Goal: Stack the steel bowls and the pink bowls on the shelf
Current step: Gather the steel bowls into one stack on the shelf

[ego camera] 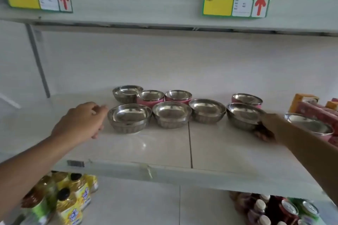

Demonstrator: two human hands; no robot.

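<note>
Several steel bowls stand on the white shelf (164,151): one front left (129,118), one front middle (171,114), one to its right (207,112), one back left (126,93). Pink bowls sit behind: two in the back middle (150,98) (178,96), one back right (247,99), another at the far right (311,126). My left hand (82,122) hovers just left of the front-left steel bowl, fingers loosely curled, holding nothing. My right hand (266,127) grips the right side of a tilted steel bowl (243,115).
Orange and pink cartons (314,107) crowd the shelf's right end. An upper shelf edge with price tags (236,2) hangs overhead. Below, oil bottles (71,204) stand at the left and drink bottles and cans (274,210) at the right. A shelf post (38,60) rises at the back left.
</note>
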